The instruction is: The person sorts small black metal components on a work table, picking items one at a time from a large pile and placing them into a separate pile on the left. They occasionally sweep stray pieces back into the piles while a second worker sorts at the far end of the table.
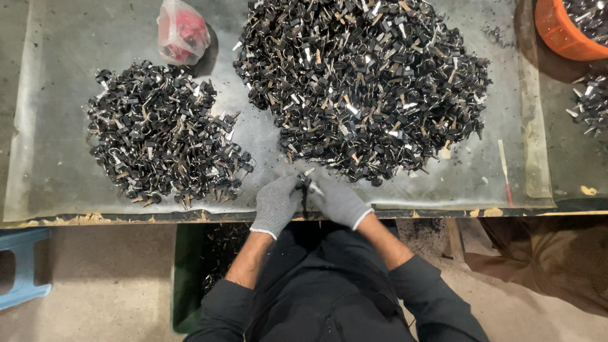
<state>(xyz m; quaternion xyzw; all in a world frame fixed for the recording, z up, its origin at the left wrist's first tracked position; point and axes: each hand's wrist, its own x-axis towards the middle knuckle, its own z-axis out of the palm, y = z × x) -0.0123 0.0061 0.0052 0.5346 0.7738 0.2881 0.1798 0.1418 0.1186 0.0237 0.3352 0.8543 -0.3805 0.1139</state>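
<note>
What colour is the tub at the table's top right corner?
Orange tub, seen in the head view, partly cut off by the frame.

One head-worn camera looks steeply down, fairly near, over the table.

Work surface: a grey table is lying under a clear plastic sheet, which is curling at the 3 o'clock edge.
Table edge: the front rim is showing chipped, yellowish wood and is running from 9 o'clock to 3 o'clock.
Floor: bare concrete is spreading across 7 o'clock, dusty and pale.
Furniture: a light blue stool is standing at 8 o'clock; a dark green bin is sitting below the table near 6 o'clock.
Light: even overhead light is glaring softly off the sheet.
</note>
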